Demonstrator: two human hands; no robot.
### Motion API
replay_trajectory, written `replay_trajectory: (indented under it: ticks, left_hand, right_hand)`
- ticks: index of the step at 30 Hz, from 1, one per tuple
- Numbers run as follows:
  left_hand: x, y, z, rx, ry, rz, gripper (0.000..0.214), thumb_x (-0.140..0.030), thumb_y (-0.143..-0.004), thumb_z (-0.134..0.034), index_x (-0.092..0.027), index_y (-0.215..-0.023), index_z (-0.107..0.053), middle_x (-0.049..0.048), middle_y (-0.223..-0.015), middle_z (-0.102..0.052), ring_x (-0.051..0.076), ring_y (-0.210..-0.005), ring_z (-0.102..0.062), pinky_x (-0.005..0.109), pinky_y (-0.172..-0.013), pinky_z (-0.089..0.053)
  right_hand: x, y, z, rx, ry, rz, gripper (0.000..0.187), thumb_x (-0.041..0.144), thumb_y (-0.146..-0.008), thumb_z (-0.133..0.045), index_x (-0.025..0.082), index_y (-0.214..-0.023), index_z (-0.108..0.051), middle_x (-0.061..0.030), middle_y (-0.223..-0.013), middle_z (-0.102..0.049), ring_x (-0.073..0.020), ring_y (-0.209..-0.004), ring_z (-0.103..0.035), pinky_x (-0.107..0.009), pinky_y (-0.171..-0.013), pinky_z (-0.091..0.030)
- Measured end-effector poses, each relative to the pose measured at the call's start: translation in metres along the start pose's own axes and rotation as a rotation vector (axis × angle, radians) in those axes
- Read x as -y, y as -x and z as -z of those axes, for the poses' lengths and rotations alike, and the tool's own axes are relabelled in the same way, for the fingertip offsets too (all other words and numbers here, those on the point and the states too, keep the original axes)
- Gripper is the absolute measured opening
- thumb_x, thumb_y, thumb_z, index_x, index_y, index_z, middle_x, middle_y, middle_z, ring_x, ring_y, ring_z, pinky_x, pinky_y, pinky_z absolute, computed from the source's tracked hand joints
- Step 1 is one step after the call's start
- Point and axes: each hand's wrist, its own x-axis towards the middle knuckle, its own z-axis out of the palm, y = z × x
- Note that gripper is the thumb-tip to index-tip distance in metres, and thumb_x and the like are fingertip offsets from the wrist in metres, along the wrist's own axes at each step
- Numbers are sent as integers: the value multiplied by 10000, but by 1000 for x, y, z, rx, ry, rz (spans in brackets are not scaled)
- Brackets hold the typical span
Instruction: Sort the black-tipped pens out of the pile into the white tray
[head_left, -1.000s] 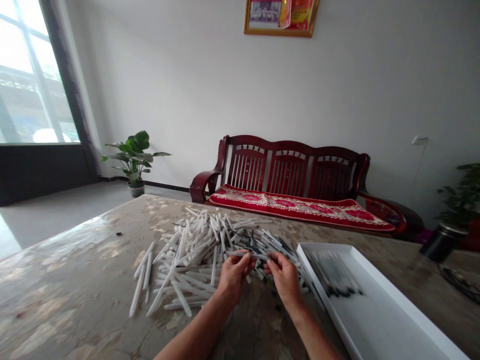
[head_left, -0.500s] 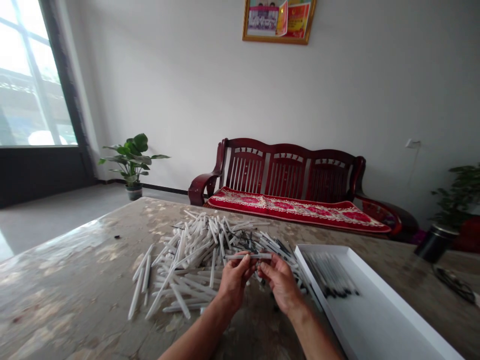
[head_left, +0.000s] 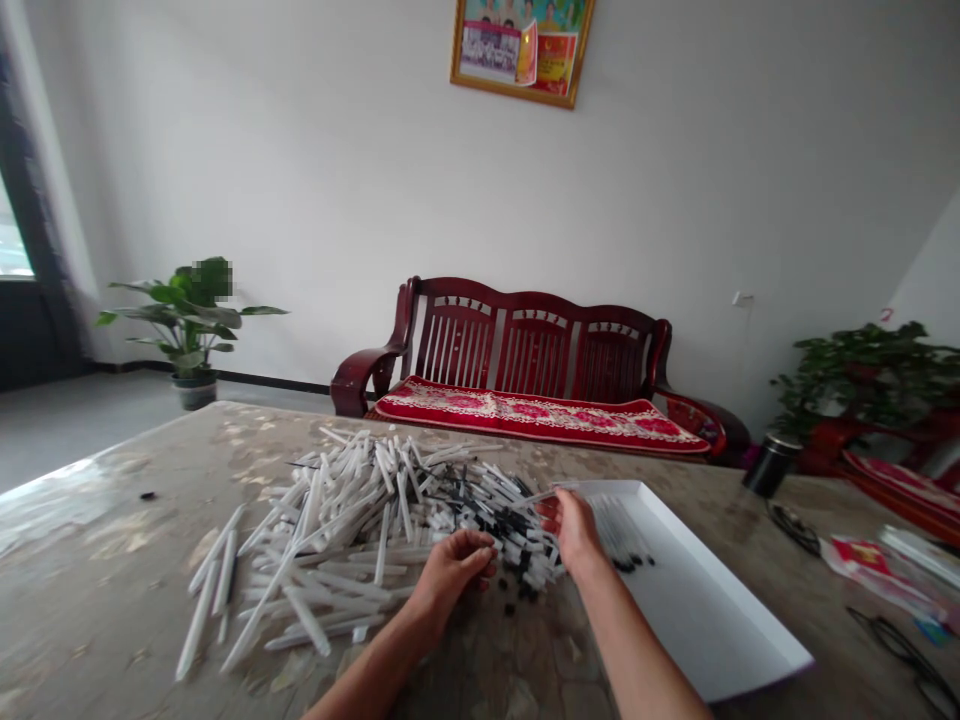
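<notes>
1. Two bare hands work at the bench (head_left: 90, 540), both at the near side of a heap of white tubes (head_left: 352, 500), which lie loose and crossed.
2. Left hand (head_left: 450, 575): fingers curled, resting at the heap's near edge; I cannot tell if anything is held.
3. Right hand (head_left: 574, 530): partly closed at the heap's right edge, a thin tube (head_left: 544, 492) just beyond it; from here I cannot confirm a grip.
4. White tray (head_left: 720, 600): just right of the heap, I judge so the right hand reaches it easily.
5. Tray tubes (head_left: 619, 530): laid parallel, black ends toward me, apparently kept apart from the crossed heap.
</notes>
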Motion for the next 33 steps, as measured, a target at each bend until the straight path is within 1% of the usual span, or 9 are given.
replay_trajectory:
  ticks: [5,9,14,16,20,23,26,29,33]
  left_hand:
    - [0,-1,3,32,-23,16,389,-373,-505,-878,-140,-736,-670,23,-673,-684,112,-547,-611,204,-506,-453]
    - [3,-2,2,44,-102,3,311,-352,-550,-839,-153,-705,-658,14,-659,-670,118,-534,-597,213,-502,-446]
    - [14,5,0,140,-476,-197,46,-231,-698,-691,-188,-712,-702,-12,-564,-633,130,-512,-560,213,-502,-406]
    - [15,10,0,200,-669,-314,101,-184,-728,-641,-211,-743,-737,12,-662,-695,166,-636,-621,236,-607,-457]
    - [6,24,-2,405,-908,-491,224,-226,-803,-605,-288,-950,-763,45,-967,-758,251,-995,-654,338,-915,-469]
    - [-4,34,-8,641,-1100,-571,437,-373,-845,-611,-333,-1280,-612,47,-1339,-628,321,-1365,-414,492,-1149,-248]
    - [-6,40,-13,760,-1304,-652,604,-534,-873,-522,-336,-1436,-429,72,-1517,-433,364,-1448,-240,611,-1159,-96]
    - [0,39,-15,818,-1464,-715,669,-598,-886,-437,-302,-1481,-352,102,-1560,-347,372,-1464,-171,635,-1151,-90]
    - [10,32,-14,795,-1548,-753,728,-623,-885,-404,-266,-1509,-290,145,-1576,-287,380,-1465,-162,646,-1143,-96]
  right_hand:
    - [10,-39,42,-108,292,33,328,495,-746,-515,188,-821,-601,-9,-615,-669,-155,-515,-625,-225,-433,-430]
    - [22,-68,93,-147,642,71,297,463,-772,-528,193,-756,-652,-43,-634,-684,-191,-612,-652,-244,-500,-417]
    - [29,-90,147,-177,1061,79,242,343,-796,-527,196,-753,-716,-145,-864,-740,-290,-903,-683,-321,-695,-449]
    - [25,-93,158,-167,1183,62,257,340,-813,-523,190,-781,-729,-170,-907,-738,-315,-926,-685,-346,-715,-451]
    - [18,-93,159,-123,1352,51,315,362,-858,-489,172,-825,-738,-194,-926,-732,-337,-904,-691,-375,-710,-466]
    - [21,-88,145,-103,1426,124,363,331,-893,-428,137,-997,-717,-238,-1059,-691,-356,-985,-664,-419,-771,-468]
    - [24,-70,120,-18,1439,259,380,319,-894,-444,166,-1181,-642,-196,-1199,-640,-314,-1101,-615,-391,-866,-451]
    - [14,-36,97,160,1394,405,371,371,-875,-496,253,-1204,-622,-79,-1216,-644,-231,-1151,-585,-293,-900,-447]
    - [-13,7,88,299,1330,690,448,332,-822,-557,264,-1264,-581,-105,-1188,-612,-277,-1101,-588,-337,-865,-479]
